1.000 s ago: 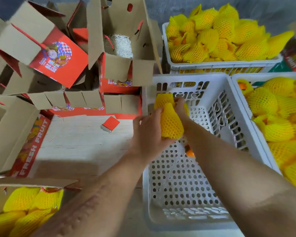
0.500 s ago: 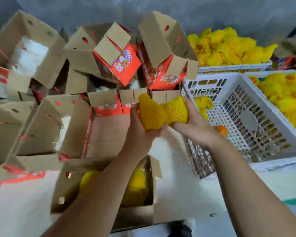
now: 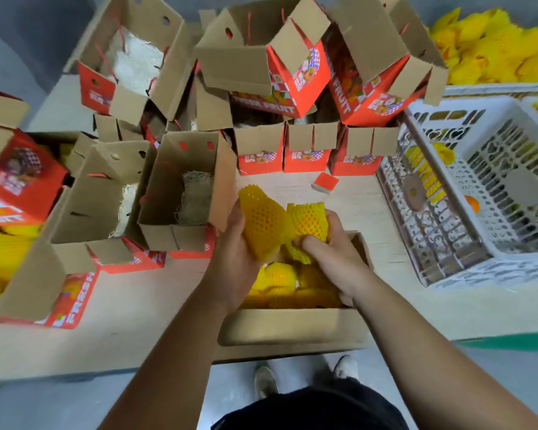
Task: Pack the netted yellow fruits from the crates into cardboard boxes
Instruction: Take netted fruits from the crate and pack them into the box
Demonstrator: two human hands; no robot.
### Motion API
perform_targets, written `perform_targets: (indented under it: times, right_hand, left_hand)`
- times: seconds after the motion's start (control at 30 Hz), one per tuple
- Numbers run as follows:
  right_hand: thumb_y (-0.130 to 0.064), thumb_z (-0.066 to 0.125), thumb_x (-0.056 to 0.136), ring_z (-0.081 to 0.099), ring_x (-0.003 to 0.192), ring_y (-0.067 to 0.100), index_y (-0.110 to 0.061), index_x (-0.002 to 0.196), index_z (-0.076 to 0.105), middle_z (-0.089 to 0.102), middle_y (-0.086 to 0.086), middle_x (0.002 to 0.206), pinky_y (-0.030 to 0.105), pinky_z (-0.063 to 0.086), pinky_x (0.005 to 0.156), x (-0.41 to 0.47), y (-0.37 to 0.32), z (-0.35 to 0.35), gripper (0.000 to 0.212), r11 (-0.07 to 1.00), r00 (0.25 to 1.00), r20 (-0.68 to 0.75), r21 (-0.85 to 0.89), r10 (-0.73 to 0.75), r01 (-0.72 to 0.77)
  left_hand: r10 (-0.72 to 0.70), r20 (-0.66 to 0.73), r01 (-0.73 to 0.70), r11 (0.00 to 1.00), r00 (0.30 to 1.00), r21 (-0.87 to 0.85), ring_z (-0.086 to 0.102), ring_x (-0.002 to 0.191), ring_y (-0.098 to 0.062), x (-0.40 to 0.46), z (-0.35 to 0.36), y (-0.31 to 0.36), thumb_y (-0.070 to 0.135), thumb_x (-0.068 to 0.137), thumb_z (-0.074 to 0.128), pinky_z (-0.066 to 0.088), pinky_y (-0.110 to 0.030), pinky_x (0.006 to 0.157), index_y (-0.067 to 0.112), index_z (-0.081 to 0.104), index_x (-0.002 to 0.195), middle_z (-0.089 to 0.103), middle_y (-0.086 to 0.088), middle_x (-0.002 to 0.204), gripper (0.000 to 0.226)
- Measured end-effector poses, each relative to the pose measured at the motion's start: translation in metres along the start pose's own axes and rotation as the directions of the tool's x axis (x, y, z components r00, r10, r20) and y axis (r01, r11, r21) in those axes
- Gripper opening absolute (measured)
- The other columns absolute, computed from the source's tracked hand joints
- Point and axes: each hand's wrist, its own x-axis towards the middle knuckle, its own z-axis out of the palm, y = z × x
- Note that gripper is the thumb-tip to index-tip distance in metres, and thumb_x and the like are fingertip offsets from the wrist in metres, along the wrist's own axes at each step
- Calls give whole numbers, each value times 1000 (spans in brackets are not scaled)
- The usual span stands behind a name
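Hands first: we hold two netted fruits, one in each. Our left hand [image 3: 230, 259] grips the left fruit [image 3: 263, 225], fingers curled round its underside; our right hand [image 3: 336, 259] grips the right fruit [image 3: 309, 220], thumb across the net. The two fruits touch each other and sit just above the near box [image 3: 289, 327], an open cardboard box at the table's front edge. Inside it we see more netted fruits [image 3: 280, 277], at least three, though our hands cover part of the pile and we cannot give a full count.

Behind and to the left stand many open boxes, brown inside and red outside. We count roughly ten, some tilted or stacked on others. One upright box [image 3: 180, 193] just left of our left hand holds only a pad of pale shredded filler. A far-left box [image 3: 131, 57] holds white filler. At the left edge a further box [image 3: 0, 252] shows yellow netted fruits.

On the right sits a white crate [image 3: 466, 193], tilted, with one netted fruit and a small orange fruit [image 3: 472, 203] in it. Beyond it a heap of netted fruits [image 3: 491, 48] fills another crate. A small red block [image 3: 326, 182] lies on the table [image 3: 137, 305].
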Motion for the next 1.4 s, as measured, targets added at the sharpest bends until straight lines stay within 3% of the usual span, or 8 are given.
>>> perform_targets:
  times: [0.1, 0.2, 0.37, 0.47, 0.63, 0.87, 1.17, 1.4]
  right_hand:
    - [-30, 57, 86, 74, 97, 18, -29, 129, 55, 75, 3, 110, 33, 60, 71, -2, 2, 14, 43, 952, 994, 53, 286, 97, -108]
    - [-19, 48, 96, 70, 109, 29, -26, 124, 61, 73, 11, 115, 52, 58, 94, -3, 12, 14, 31, 975, 984, -7, 139, 178, -176]
    - [-18, 69, 92, 65, 91, 16, -22, 123, 50, 66, 3, 112, 20, 55, 70, 20, 46, 26, 37, 888, 968, -65, -386, 244, -250]
    - [-16, 74, 90, 56, 103, 18, -7, 137, 42, 58, 6, 123, 26, 49, 83, 43, 63, 37, 57, 838, 967, -84, -484, 241, -251]
    - [-58, 81, 80, 51, 130, 35, -14, 147, 43, 38, 17, 149, 36, 44, 104, 52, 82, 41, 89, 617, 925, -148, -707, 349, -346]
    - [-42, 67, 90, 50, 67, 8, -25, 103, 47, 56, -7, 80, 26, 32, 53, 41, 61, 34, 29, 651, 971, -68, -730, 231, -206]
    - [-8, 53, 93, 66, 82, 8, -30, 102, 58, 70, -9, 90, 23, 51, 75, 21, 4, -19, 24, 823, 982, -41, -553, -183, 130]
    - [5, 51, 90, 64, 88, 1, -19, 105, 63, 68, -11, 97, 16, 47, 77, 33, -20, -122, 31, 858, 893, -216, -434, -396, 275]
  left_hand:
    - [-208, -44, 186, 937, 977, -297, 58, 118, 12, 1, -9, -12, 34, 108, 48, 48, -3, 85, 21, 35, 156, 54, 22, 130, 51]
    - [-355, 84, 362, 872, 931, -328, 63, 124, -16, 1, -21, -25, 54, 94, 66, 50, -47, 109, 29, 45, 148, 63, 2, 137, 63]
    - [-375, 60, 330, 870, 925, 366, 37, 144, -30, -5, 1, -64, 42, 102, 59, 39, -49, 115, 35, 4, 161, 22, -7, 163, 81]
    - [-405, -95, 356, 639, 909, 682, 37, 141, -32, 7, 12, -71, 21, 102, 54, 35, -35, 109, 36, -12, 159, 15, -15, 161, 88]
    - [-158, -111, 183, 572, 981, 799, 61, 110, -36, 2, 7, -64, 8, 86, 76, 53, -36, 79, 25, 22, 145, 12, -14, 146, 82]
    - [-392, 109, 85, 444, 913, 892, 67, 105, -31, 5, 0, -55, 36, 105, 50, 52, -36, 82, 12, 68, 108, 68, -11, 116, 30]
    - [-110, 221, -28, 841, 969, 541, 65, 111, -18, 37, 52, -1, 23, 104, 48, 53, -41, 94, 27, 63, 126, 70, 5, 123, 27]
    - [63, 226, -147, 915, 972, 375, 62, 117, -17, 84, 161, 31, 12, 101, 47, 51, -43, 98, 25, 62, 127, 64, 3, 128, 33]
